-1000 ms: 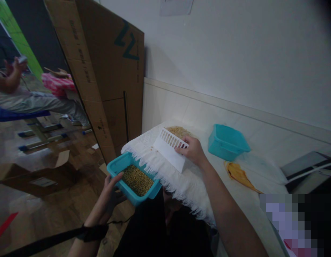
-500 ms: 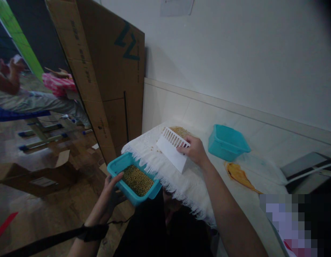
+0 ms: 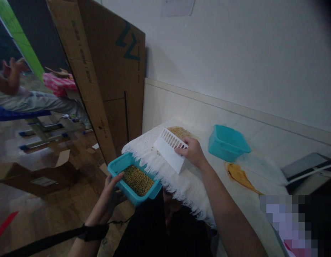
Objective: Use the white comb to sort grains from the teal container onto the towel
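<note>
My left hand [image 3: 113, 189] grips the near left side of a turquoise plastic tub [image 3: 113, 165], its thumb over the rim. Greenish-yellow beans [image 3: 138, 180] cover the bottom of this tub, which sits just off the table's edge. My right hand [image 3: 191, 151] pinches a white slotted card [image 3: 169, 155] by its right side, tilted over the white fringed cloth [image 3: 193, 187]. Behind the card a heap of pale beans [image 3: 178, 131] lies on the cloth, with a few loose ones nearer the edge. The card partly hides the heap.
A second turquoise tub [image 3: 226, 142] stands to the right, beside a clear plastic lid or bag [image 3: 264, 167] and an orange-yellow pouch-like item [image 3: 239, 176]. A tall cardboard box [image 3: 114, 71] rises at the left. Beyond it a seated person [image 3: 15, 87] is at work. An opened carton [image 3: 44, 178] lies on the floor.
My right hand has moved the slotted card slightly left and toward the cloth's near edge. My left hand and the tub of beans stay in place.
</note>
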The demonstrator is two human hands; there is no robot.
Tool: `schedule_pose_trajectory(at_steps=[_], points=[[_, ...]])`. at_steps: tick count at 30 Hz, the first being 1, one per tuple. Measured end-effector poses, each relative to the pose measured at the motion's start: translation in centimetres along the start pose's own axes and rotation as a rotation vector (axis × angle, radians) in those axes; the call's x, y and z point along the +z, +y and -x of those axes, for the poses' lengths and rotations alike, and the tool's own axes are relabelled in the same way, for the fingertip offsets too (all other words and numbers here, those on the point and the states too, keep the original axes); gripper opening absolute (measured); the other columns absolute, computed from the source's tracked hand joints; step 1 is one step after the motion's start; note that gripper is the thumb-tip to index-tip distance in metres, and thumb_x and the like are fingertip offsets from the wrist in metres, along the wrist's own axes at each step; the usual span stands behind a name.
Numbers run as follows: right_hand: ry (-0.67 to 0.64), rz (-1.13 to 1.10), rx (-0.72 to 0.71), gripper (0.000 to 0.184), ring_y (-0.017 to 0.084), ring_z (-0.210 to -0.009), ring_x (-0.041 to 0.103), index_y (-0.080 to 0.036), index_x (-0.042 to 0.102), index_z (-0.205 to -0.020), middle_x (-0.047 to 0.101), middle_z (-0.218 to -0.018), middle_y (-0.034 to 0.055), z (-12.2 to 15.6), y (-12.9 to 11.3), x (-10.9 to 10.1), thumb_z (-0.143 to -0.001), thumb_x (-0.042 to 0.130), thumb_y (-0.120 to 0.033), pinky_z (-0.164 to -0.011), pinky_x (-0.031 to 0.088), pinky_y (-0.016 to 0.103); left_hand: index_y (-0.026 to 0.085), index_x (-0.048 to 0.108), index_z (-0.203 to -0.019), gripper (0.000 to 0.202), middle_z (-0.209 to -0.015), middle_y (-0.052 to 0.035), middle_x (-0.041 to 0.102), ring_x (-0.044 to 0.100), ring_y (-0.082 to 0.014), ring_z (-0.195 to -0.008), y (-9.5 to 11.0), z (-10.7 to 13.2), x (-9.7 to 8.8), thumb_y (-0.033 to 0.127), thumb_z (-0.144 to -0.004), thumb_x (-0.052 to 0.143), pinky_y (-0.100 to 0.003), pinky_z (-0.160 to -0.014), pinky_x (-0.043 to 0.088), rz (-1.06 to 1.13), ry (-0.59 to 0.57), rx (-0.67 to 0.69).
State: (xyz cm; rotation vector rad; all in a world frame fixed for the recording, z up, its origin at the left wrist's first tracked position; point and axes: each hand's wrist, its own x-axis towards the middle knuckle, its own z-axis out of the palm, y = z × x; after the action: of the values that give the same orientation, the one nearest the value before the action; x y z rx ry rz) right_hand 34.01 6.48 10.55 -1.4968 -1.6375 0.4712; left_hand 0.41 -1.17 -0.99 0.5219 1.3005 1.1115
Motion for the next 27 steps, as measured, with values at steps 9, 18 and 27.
schedule_pose_trajectory(at_steps=[9,18,27], points=[[-0.024,-0.002,-0.027,0.022,0.017,-0.062,0.049,-0.026,0.056,-0.061,0.056,-0.061,-0.0048,0.2,-0.6,-0.6,-0.059,0.075,-0.037,-0.061,0.037,0.032,0.037,0.049,-0.150,0.080,-0.121,-0.0094,0.072,0.080,-0.0290,-0.084,0.3,-0.4,0.1,0.061,-0.084,0.088,-0.045,-0.073,0.068,-0.015,0.008,-0.002],[-0.083,-0.044,-0.023,0.024,0.017,-0.062,0.050,-0.025,0.057,-0.062,0.059,-0.063,-0.0038,0.4,-1.0,-1.5,-0.058,0.079,-0.035,-0.061,0.037,0.031,0.038,0.050,-0.152,0.082,-0.119,-0.0075,0.070,0.078,-0.0283,-0.086,0.5,-1.1,-0.4,0.059,-0.083,0.091,-0.044,-0.075,0.069,0.018,-0.030,-0.005],[-0.073,-0.072,-0.012,0.022,0.017,-0.062,0.051,-0.024,0.060,-0.061,0.061,-0.062,-0.0033,0.1,-0.3,-2.2,-0.056,0.080,-0.031,-0.060,0.038,0.030,0.036,0.048,-0.154,0.088,-0.118,-0.0094,0.070,0.077,-0.0284,-0.083,0.3,-1.5,-0.4,0.062,-0.081,0.091,-0.044,-0.072,0.067,0.003,-0.002,-0.006]])
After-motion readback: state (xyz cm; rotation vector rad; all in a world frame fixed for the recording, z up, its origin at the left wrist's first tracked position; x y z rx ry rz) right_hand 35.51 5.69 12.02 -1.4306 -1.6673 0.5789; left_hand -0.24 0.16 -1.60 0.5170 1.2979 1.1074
